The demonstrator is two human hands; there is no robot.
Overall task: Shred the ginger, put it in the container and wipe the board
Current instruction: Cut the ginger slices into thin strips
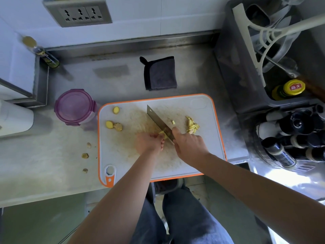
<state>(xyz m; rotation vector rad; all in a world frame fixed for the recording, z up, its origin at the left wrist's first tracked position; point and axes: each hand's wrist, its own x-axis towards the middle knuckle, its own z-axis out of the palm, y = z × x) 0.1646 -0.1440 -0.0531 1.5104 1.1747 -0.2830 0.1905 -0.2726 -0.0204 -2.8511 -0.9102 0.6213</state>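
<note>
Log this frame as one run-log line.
phase: shredding | right hand: holds knife | left hand: pins ginger on board | shreds: right of blade | container: lidded | cloth: unused

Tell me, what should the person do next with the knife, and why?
Probably another cut. The right hand holds the knife over the ginger stack that the left hand pins on the board. A shredded pile lies to the right, and whole slices still wait.
</note>
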